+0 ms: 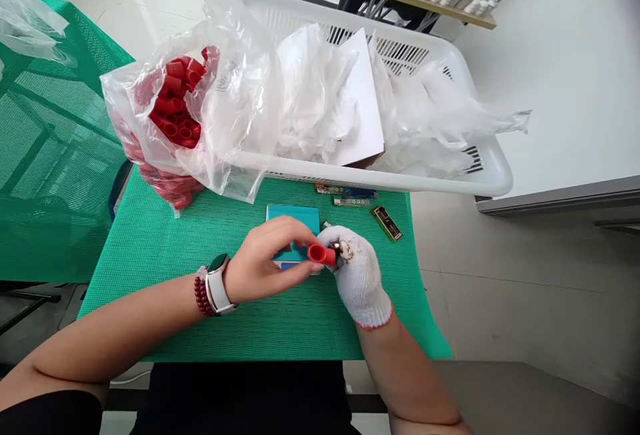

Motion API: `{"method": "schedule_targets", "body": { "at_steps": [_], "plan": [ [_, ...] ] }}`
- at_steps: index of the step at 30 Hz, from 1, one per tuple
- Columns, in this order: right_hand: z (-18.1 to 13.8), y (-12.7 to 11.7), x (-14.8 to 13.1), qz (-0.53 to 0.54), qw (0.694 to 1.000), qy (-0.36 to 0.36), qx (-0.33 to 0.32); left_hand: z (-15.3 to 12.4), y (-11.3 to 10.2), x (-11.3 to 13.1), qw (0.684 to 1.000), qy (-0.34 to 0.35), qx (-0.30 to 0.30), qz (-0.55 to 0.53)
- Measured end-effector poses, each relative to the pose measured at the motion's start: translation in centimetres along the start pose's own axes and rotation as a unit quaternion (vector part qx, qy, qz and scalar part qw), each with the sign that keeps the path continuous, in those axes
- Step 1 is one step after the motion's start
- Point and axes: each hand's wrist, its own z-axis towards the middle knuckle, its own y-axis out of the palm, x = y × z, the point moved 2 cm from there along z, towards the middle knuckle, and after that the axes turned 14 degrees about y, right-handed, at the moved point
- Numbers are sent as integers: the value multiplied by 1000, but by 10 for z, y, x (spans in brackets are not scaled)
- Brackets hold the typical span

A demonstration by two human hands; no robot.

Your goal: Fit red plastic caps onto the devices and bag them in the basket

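Note:
My left hand (273, 255), bare and with a white-strapped watch at the wrist, pinches a short red tube (321, 254) between thumb and fingers. The tube's open end faces up toward me. At the tube's other end, my right hand (357, 275), in a white knit glove with dark smudges, is closed round a small black and brass-coloured object (336, 247). Most of that object is hidden by the glove, so its kind is unclear. Under the hands lies a flat teal box or pad (293, 216), partly covered by my left hand.
A clear plastic bag of red tubes (173, 105) stands at the table's back left. Behind the hands, a white basket (320, 172) holds plastic bags and a white box (364, 112). Small lighter-like items (351, 202) and a black-and-yellow packet (387, 223) lie on the green tabletop (235, 335).

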Motion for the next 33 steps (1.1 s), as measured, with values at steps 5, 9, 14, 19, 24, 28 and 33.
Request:
{"method": "schedule_targets", "body": {
  "at_steps": [5,9,14,19,24,28,33],
  "plan": [
    [-4,3,7,48,999,21,-8,-1,-4,-7,999,-12,37,34],
    [-5,3,1,63,998,12,5,0,-1,-7,1000,9,9,24],
    [-2,3,2,45,998,39,0,-2,0,-5,1000,20,2,5],
    [-3,2,7,43,998,38,-32,-2,-2,-10,999,-6,35,33],
    [-4,0,3,37,999,19,-4,-2,1,-7,1000,6,4,11],
    [-3,0,2,37,998,44,17,-1,1,-4,1000,17,-8,-1],
    [-4,4,8,44,995,82,-33,-2,-3,-11,999,-1,25,48]
  ]
}}
